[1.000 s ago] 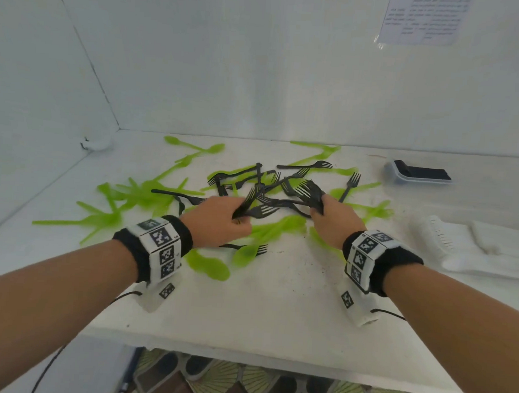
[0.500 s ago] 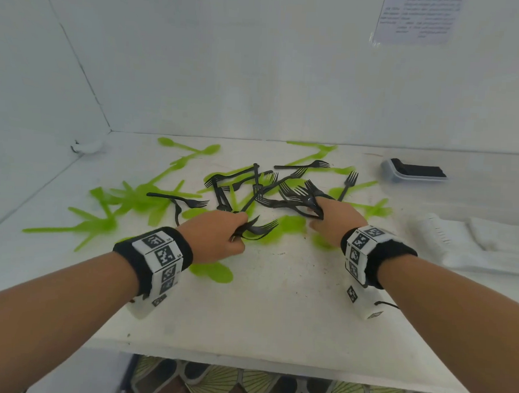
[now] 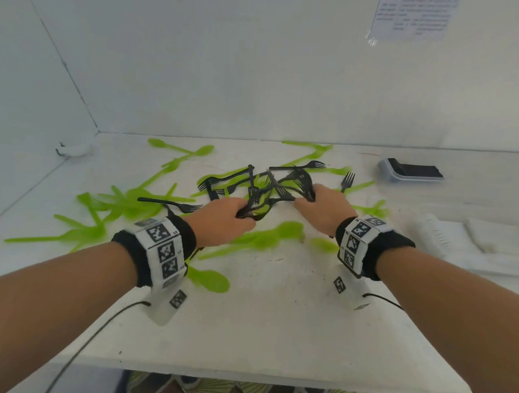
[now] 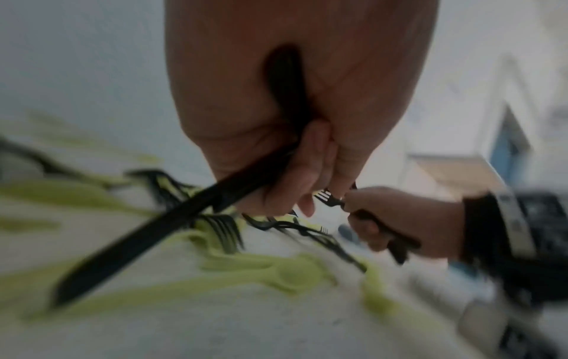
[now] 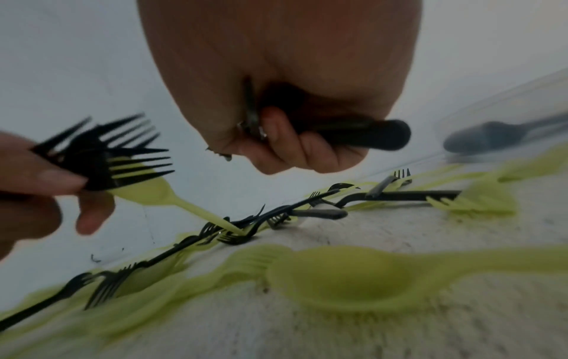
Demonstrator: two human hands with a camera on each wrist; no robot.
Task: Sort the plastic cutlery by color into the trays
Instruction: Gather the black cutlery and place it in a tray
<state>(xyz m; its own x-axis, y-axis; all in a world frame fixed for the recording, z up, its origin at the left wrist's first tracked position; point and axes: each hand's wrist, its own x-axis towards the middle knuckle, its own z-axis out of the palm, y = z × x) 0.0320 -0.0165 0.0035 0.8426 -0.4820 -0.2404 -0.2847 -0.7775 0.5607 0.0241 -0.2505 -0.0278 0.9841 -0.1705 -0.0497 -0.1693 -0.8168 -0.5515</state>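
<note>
Both hands work at the middle of a white bench [image 3: 276,317] strewn with black and green plastic cutlery. The left hand [image 3: 221,221] is clenched around a bundle of black forks [image 3: 253,209], and the left wrist view shows a black handle running through its fist. The right hand [image 3: 323,210] grips more black forks by their handles [image 5: 362,136], lifted just above the pile.

The step in hand appears to be gathering the black pieces out of the mix. More black forks [image 3: 244,180] lie tangled between and beyond the hands, while green spoons and forks [image 3: 125,204] spread across the bench, mostly to the left. A clear tray holding black cutlery [image 3: 413,171] sits at the far right, well apart from the hands.

The next move probably calls for carrying the held bundles to that tray without snagging green pieces.

The wrist views are blurred, so an exact count of held forks cannot be made. A white object [image 3: 475,243] at the right edge is hard to identify.
</note>
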